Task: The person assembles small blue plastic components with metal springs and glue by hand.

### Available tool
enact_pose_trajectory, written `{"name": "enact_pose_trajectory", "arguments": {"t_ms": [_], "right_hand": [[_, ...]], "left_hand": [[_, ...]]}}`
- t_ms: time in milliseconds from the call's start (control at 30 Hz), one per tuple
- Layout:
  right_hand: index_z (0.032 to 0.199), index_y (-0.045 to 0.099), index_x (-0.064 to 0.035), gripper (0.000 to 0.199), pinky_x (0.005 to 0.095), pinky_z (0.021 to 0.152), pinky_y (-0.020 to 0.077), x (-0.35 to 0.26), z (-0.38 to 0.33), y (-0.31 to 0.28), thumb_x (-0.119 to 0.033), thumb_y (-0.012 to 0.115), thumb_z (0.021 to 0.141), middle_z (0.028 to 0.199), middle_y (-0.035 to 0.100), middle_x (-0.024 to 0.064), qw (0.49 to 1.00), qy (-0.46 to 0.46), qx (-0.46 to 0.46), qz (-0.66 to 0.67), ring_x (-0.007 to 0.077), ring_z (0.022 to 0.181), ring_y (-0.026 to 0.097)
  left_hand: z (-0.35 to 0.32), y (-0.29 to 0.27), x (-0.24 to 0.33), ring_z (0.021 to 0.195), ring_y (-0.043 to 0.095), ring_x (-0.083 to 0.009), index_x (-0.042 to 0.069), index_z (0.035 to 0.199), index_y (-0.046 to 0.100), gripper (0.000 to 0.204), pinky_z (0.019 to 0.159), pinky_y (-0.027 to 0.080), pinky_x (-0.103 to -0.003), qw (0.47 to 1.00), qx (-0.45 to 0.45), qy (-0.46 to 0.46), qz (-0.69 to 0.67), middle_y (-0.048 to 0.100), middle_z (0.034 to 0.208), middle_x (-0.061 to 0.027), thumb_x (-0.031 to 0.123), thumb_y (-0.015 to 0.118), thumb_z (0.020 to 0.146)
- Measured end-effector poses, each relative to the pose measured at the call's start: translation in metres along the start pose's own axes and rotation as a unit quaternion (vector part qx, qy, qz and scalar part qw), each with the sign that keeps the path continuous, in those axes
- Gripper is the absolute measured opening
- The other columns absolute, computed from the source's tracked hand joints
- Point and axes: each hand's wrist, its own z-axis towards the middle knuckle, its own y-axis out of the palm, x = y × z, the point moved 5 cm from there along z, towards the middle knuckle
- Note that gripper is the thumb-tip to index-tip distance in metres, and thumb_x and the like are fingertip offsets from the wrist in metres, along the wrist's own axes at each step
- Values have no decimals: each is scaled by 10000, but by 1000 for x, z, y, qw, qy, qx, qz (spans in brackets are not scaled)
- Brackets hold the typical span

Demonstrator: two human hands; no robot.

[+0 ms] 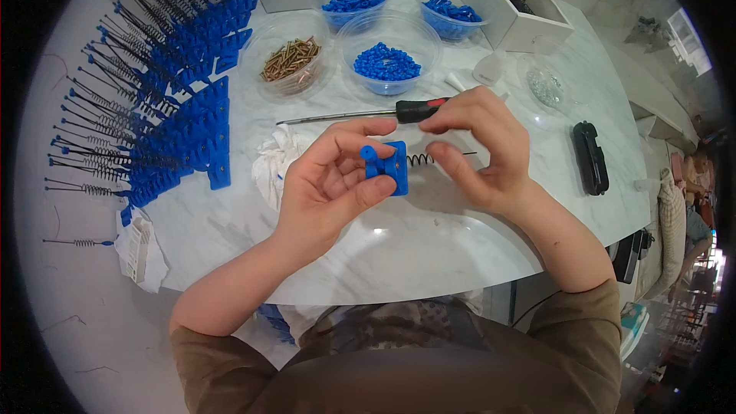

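My left hand (326, 172) pinches a blue plastic bracket (400, 176) between thumb and fingers, above the table. A dark coil spring (418, 159) with a thin wire sticks out of the bracket's right side. Over the spring curves my right hand (487, 153), its thumb overlapping the coil and its fingers apart from the thumb. Whether the thumb touches the spring I cannot tell. Just beyond both hands lies a screwdriver (412, 112) with a black and red handle, partly covered by my right fingers.
Plastic tubs hold screws (290, 60), blue beads (387, 63) and other blue parts (354, 1). Rows of blue assemblies with springs (180, 107) cover the left side. A white box (529, 23), crumpled tissue (277, 161) and black folded tool (589, 158) rest on the table.
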Motion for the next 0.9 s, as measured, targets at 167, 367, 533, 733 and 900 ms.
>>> {"name": "enact_pose_trajectory", "arguments": {"t_ms": [167, 367, 533, 733, 900], "right_hand": [[935, 663, -56, 186, 345, 647, 436, -9, 0, 2, -7, 677, 756, 812, 619, 92, 995, -78, -44, -37, 272, 729, 584], [933, 668, -28, 120, 304, 602, 429, 15, 3, -15, 8, 627, 826, 757, 595, 78, 996, 40, 61, -42, 197, 668, 560], [932, 664, -17, 95, 296, 584, 422, 18, 3, -23, 0, 607, 858, 749, 587, 75, 993, 48, 95, -60, 172, 639, 524], [886, 669, -61, 84, 322, 611, 374, 12, 4, -11, -38, 674, 805, 737, 588, 44, 993, 31, 13, -109, 197, 640, 528], [858, 669, -66, 79, 326, 617, 358, 15, 5, -14, -46, 689, 784, 731, 592, 27, 990, 32, 10, -137, 205, 644, 533]], "left_hand": [[-1, 4, 4, 1049, 606, -170, 0, 1022, 626, 226, 906, 509, -304, 994, -28, 26, 104, 519, 1282, -163, -86, 663, 816], [-9, 40, 11, 942, 620, -254, 114, 831, 724, 208, 848, 494, -346, 903, -180, 119, 371, 724, 1032, -23, 46, 809, 654], [-7, 36, 5, 916, 593, -226, 117, 829, 717, 222, 819, 489, -341, 879, -165, 110, 434, 722, 1008, 0, 94, 830, 640], [-8, 30, 3, 888, 591, -213, 110, 820, 710, 209, 791, 482, -324, 864, -122, 99, 478, 724, 936, 5, 114, 828, 648], [-4, 26, 5, 866, 588, -232, 71, 799, 700, 142, 719, 491, -321, 875, -107, 86, 465, 706, 855, -11, 136, 788, 708]]}}
